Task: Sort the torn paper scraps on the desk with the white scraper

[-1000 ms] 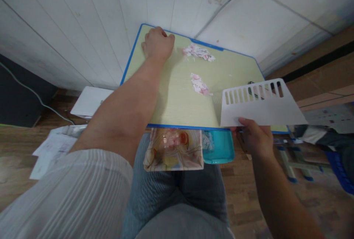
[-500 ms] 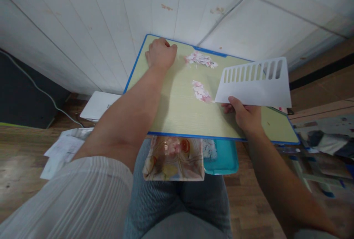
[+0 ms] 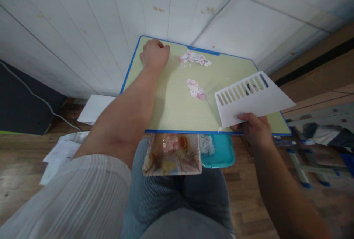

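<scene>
My right hand point(image 3: 257, 130) pinches a thin white plastic sheet with a row of slots point(image 3: 246, 99) by its near edge. The sheet tilts over the right part of a pale yellow, blue-edged tabletop point(image 3: 174, 110). A small white scrap point(image 3: 220, 129) lies by its lower corner at the front edge. My left hand point(image 3: 155, 54) rests curled in a loose fist near the far left corner; nothing shows in it. Right of that fist lies a heap of torn pinkish-white paper bits point(image 3: 195, 58). A smaller heap of bits point(image 3: 195, 89) is nearer the middle.
Below the front edge, over my lap, are a patterned box point(image 3: 171, 158) and a turquoise tray point(image 3: 222, 152) with white bits in it. A white wall point(image 3: 105, 21) borders the far side. Papers point(image 3: 62, 150) and a white flat case point(image 3: 95, 108) sit at left.
My right hand has drawn the slotted sheet toward the front edge and turned it, its left end now lower. My left hand stays curled on the tabletop. The view has shifted slightly.
</scene>
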A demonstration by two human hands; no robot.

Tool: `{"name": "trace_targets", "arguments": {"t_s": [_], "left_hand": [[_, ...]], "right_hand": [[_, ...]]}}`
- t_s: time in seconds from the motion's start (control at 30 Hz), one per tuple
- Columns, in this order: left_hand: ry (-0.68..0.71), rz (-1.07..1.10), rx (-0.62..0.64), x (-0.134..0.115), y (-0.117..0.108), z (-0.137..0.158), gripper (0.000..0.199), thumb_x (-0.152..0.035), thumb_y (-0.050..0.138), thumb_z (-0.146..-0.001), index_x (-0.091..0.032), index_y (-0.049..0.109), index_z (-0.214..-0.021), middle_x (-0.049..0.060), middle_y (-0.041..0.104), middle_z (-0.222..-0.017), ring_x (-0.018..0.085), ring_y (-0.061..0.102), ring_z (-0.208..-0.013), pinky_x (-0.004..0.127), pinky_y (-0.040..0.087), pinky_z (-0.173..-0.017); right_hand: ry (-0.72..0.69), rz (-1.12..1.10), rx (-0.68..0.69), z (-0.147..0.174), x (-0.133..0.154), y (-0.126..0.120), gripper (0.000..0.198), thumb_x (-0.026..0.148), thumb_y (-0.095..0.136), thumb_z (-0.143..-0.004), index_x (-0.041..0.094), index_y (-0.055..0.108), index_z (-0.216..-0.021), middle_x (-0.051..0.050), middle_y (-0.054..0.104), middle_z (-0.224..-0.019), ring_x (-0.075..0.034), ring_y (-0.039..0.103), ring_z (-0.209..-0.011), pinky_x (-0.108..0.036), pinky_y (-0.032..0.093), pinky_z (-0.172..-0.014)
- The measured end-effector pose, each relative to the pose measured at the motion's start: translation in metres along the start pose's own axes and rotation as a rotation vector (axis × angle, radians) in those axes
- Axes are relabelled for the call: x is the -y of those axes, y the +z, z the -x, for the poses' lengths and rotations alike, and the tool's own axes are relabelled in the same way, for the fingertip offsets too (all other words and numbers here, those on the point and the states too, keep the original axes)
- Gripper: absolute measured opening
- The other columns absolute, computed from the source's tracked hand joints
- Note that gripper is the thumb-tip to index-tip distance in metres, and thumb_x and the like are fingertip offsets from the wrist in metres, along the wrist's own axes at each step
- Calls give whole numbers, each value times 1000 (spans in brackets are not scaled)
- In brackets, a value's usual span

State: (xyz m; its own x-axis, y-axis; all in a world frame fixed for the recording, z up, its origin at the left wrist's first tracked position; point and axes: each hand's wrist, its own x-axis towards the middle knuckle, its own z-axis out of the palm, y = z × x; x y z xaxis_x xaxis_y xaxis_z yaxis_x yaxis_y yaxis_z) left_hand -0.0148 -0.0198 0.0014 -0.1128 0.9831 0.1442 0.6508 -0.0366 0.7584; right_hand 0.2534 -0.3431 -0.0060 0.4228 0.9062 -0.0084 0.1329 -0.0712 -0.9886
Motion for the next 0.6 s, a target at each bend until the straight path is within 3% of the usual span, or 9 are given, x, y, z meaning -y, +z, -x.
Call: {"name": "trace_targets", "arguments": {"t_s": [0.1,0.2,0.33,0.43,0.5,0.6], "left_hand": [[9,3,-35,1,1,2,23,-40,63,-107,-26,74,-121,4,76,-141,25,58,-136,49,45,-120],[28,-1,-81,1,-2,1,21,-29,66,-102,-18,76,-116,9,80,-130,27,68,-124,46,51,-112],[63,27,99,9,-29,9,27,-30,69,-98,-14,78,-119,9,83,-121,22,71,-109,40,56,-104],[90,-58,79,32,-65,33,27,-30,67,-96,-16,79,-116,11,83,-122,28,73,-117,42,58,-109],[134,-275,76,54,-88,58,28,-33,69,-93,-20,80,-115,14,81,-132,33,72,-129,45,55,-119],[244,-482,94,82,-109,101,41,-37,64,-99,-20,76,-135,17,72,-155,35,63,-150,45,46,-133]], "right_hand": [[-17,22,1,-1,1,7,17,36,78,-70,26,65,-71,2,63,-57,-18,57,-45,-32,50,-43],[-22,57,59,-2,0,9,22,38,77,-69,25,61,-64,1,61,-52,-18,56,-45,-32,49,-45],[-57,-17,56,-11,-8,7,22,38,73,-66,26,56,-60,2,55,-48,-17,50,-43,-32,44,-43],[-89,-82,-19,-21,-17,9,20,41,72,-66,27,57,-66,2,58,-54,-17,49,-45,-33,43,-42],[-109,-103,-77,-28,-22,12,24,44,75,-66,27,59,-71,0,62,-60,-18,53,-49,-34,47,-46],[-136,-95,-208,-35,-27,19,28,48,76,-69,26,62,-77,-1,66,-63,-20,60,-56,-36,54,-55]]}}
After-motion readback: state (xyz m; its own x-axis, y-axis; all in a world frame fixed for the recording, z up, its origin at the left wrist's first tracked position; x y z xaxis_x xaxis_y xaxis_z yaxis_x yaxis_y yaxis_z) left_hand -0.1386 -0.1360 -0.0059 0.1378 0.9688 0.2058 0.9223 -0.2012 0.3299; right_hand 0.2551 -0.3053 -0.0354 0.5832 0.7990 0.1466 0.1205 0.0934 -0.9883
